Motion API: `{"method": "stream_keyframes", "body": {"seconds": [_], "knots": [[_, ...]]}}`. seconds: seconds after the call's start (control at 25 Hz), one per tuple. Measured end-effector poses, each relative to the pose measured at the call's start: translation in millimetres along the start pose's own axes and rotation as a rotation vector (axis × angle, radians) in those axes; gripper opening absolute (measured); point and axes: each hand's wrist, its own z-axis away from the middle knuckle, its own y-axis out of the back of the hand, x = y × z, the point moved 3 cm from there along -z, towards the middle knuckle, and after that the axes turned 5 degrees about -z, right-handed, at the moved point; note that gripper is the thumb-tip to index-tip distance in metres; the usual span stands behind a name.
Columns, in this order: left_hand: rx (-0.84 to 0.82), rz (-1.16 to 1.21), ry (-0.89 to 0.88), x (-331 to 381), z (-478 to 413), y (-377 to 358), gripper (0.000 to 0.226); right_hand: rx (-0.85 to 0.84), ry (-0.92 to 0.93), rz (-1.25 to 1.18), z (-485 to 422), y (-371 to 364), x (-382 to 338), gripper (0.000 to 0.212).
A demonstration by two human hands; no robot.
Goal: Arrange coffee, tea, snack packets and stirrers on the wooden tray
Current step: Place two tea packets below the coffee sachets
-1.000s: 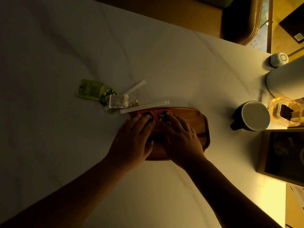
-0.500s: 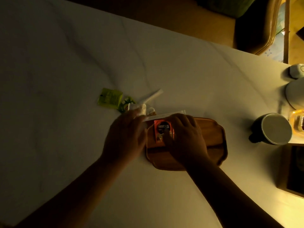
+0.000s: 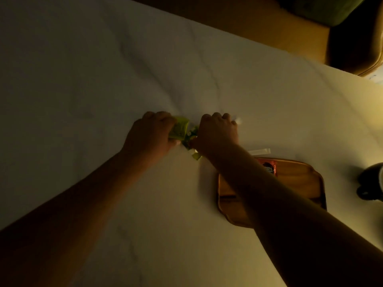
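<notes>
The wooden tray (image 3: 300,183) lies on the white table at the right, and my right forearm crosses over its left part. A red coffee packet (image 3: 269,165) shows on the tray's far edge. A white paper-wrapped stirrer (image 3: 261,151) lies just beyond the tray. My left hand (image 3: 151,133) curls around a green tea packet (image 3: 180,129). My right hand (image 3: 217,131) is closed over the small pile of packets beside it. A second green packet (image 3: 194,155) pokes out below the right hand, and a white stirrer tip (image 3: 238,120) sticks out past its knuckles.
A dark mug (image 3: 371,183) stands at the right edge beyond the tray. A brown leather chair (image 3: 352,44) sits past the table's far right corner. The marble-white tabletop (image 3: 103,79) stretches wide to the left and back.
Both hands left the tray and moved left to the pile of packets on the table. The left hand closed on the green tea packet. The camera swung left.
</notes>
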Motion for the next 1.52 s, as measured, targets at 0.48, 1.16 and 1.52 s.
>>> {"method": "stream_keyframes", "body": {"seconds": [0.48, 1.16, 1.52], "knots": [[0.079, 0.671, 0.413, -5.8, 36.2, 11.3, 0.028, 0.304, -0.005, -0.777, 12.8, 28.5, 17.7, 0.019], [-0.307, 1.685, 0.577, 147.6, 89.2, -20.6, 0.014, 0.093, -0.464, -1.502, 180.7, 0.9, 203.7, 0.016], [-0.424, 1.386, 0.583, 187.7, 120.0, -39.1, 0.019, -0.049, -0.492, -1.167, 195.1, -18.5, 233.0, 0.011]]}}
